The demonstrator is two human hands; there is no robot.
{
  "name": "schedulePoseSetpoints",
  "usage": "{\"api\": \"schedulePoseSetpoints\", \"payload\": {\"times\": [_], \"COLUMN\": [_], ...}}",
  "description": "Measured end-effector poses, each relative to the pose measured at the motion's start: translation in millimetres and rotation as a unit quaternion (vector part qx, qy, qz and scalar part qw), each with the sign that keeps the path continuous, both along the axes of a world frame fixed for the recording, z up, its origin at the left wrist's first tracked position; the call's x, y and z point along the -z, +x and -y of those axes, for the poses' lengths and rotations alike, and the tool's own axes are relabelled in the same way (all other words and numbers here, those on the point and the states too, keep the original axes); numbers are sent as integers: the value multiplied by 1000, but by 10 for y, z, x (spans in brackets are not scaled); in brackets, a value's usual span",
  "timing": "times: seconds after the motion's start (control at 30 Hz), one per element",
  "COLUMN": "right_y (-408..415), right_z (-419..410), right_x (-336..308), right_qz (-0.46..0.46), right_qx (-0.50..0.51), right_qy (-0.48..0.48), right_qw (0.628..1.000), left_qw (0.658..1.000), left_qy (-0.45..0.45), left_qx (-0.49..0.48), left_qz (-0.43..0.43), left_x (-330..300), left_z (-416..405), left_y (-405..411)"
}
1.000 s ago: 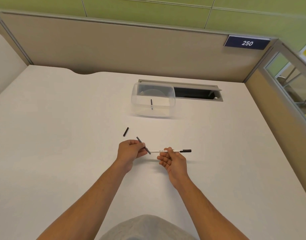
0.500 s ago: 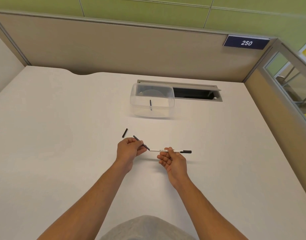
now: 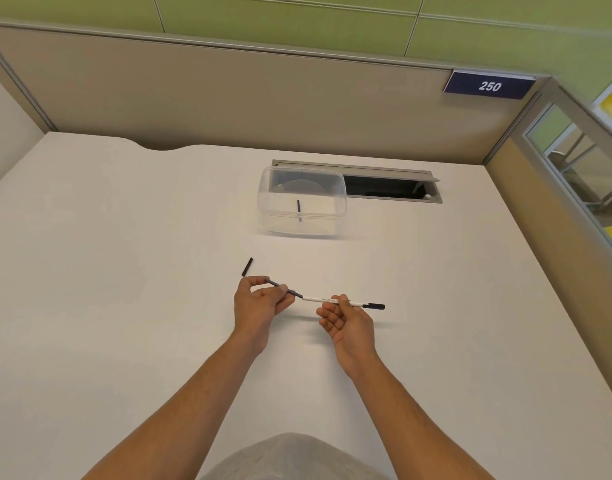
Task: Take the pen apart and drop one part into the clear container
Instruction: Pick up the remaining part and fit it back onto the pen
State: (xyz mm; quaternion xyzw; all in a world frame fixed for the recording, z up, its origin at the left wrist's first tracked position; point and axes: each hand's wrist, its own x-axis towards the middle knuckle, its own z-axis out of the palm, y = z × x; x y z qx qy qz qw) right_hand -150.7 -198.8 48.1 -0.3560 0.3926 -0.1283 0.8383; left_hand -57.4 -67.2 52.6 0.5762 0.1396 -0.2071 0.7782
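My right hand (image 3: pixel 346 323) pinches a white pen barrel (image 3: pixel 323 299) with a black end, held level above the white desk. My left hand (image 3: pixel 261 303) grips a thin dark pen part (image 3: pixel 283 289) whose right tip meets the barrel's left end. Whether the tip sits inside the barrel I cannot tell. A short black piece (image 3: pixel 247 266) lies on the desk just beyond my left hand. The clear container (image 3: pixel 337 188) stands farther back at centre, with one small dark part (image 3: pixel 299 206) inside it.
A grey cable slot (image 3: pixel 391 183) is cut into the desk right behind the container. Beige partition walls enclose the desk at the back and right, with a blue sign reading 250 (image 3: pixel 489 85). A glass panel is at far right.
My left hand has turned the dark part from a steep slant to nearly in line with the barrel, tip now at the barrel's left end. My right hand has held still.
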Motion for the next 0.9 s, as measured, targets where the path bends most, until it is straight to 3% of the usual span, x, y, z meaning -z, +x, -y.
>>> {"api": "schedulePoseSetpoints", "payload": {"times": [0.13,0.73,0.9], "right_y": [23,97,112], "right_z": [17,-35,20], "right_x": [-22,39,47], "right_qz": [6,13,2], "right_qx": [6,3,13], "right_qy": [0,-1,0], "right_qw": [1000,1000,1000], "left_qw": [1000,982,949], "left_qy": [7,70,100], "left_qx": [-2,162,291], "left_qz": [11,63,72], "left_x": [31,35,30], "left_z": [4,51,-69], "left_y": [-57,-146,43]}}
